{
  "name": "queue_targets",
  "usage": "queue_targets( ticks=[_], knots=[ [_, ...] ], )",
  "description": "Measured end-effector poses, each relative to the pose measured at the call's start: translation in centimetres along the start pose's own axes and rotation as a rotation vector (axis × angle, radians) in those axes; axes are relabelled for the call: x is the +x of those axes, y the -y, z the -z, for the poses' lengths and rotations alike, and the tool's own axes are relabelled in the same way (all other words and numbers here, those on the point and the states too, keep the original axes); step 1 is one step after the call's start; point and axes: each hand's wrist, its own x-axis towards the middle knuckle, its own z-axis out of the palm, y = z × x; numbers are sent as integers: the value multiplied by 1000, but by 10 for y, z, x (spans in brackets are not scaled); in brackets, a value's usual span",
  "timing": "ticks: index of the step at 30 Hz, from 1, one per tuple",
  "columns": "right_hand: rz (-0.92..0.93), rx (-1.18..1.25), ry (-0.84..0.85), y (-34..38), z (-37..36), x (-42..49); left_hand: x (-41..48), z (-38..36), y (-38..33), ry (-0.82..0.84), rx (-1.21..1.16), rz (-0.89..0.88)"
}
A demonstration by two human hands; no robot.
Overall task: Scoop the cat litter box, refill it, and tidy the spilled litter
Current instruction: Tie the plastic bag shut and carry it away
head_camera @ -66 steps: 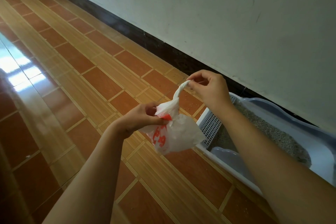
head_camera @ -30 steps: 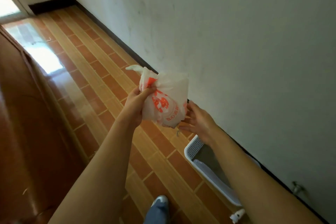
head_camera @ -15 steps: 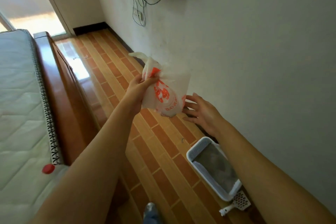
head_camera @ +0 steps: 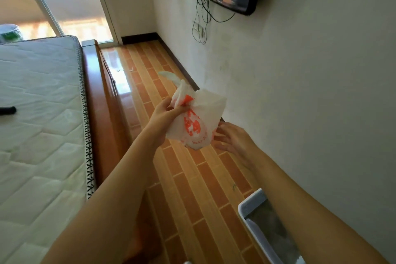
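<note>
**Bagged waste held up, disposal step in hand**

The left hand, at centre frame, grips the twisted neck of the white-and-orange bag, fingers curled tight round it. The right hand is spread open just beside the bag's lower side; whether it touches I cannot tell. The litter box sits on the floor by the wall in the lower right, partly hidden by the right forearm. Scooping looks done. Next, the bag probably needs its neck secured and a bin, none visible here, before refilling and sweeping.
</note>
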Motion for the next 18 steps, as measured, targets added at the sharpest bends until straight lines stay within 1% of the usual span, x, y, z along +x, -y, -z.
queue_targets(
  ticks=[2, 4, 12, 18],
  knots=[
    [-1, 34, 15, 10, -8, 19, 10, 12, -7, -6, 26, -17],
    [3, 39, 26, 19, -16, 37, 20, 23, -14, -47, 16, -23],
    [41, -61, 134, 44, -41, 114, 55, 68, -27, -240, -49, -68],
    [41, -61, 217, 65, -56, 193, 115, 94, -37, -330, -32, -79]
  ],
)
